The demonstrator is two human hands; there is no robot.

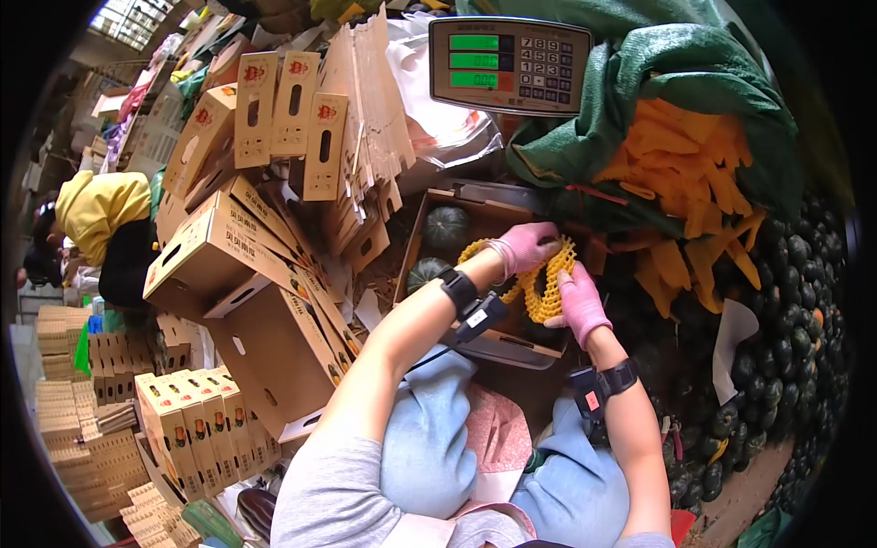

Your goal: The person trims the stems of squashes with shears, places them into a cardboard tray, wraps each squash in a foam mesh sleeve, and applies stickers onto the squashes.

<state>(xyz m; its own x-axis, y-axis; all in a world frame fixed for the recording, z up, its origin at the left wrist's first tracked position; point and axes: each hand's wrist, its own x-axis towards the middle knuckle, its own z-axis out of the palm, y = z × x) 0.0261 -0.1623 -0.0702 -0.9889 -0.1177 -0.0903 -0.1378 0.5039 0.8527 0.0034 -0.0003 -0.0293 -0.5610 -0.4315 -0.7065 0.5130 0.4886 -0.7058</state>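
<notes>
Both my hands wear pink gloves and work over a cardboard box [406, 260] in front of my knees. My left hand [530, 247] is closed on the upper part of a yellow foam net sleeve [551, 285]. At the sleeve's right side my right hand [582, 306] grips it, thumb pointing up. What the sleeve contains, if anything, I cannot make out. Two dark green pumpkins, one farther [446, 227] and one nearer [427, 272], lie in the left part of the box. My left hand and forearm hide part of the box.
A digital scale display [510, 66] stands beyond the box. Orange foam sleeves [681, 155] spill from a green sack [703, 68] at right. Many dark green pumpkins [786, 310] are heaped there. Cartons [247, 247] crowd the left; a person in yellow [105, 215] bends behind them.
</notes>
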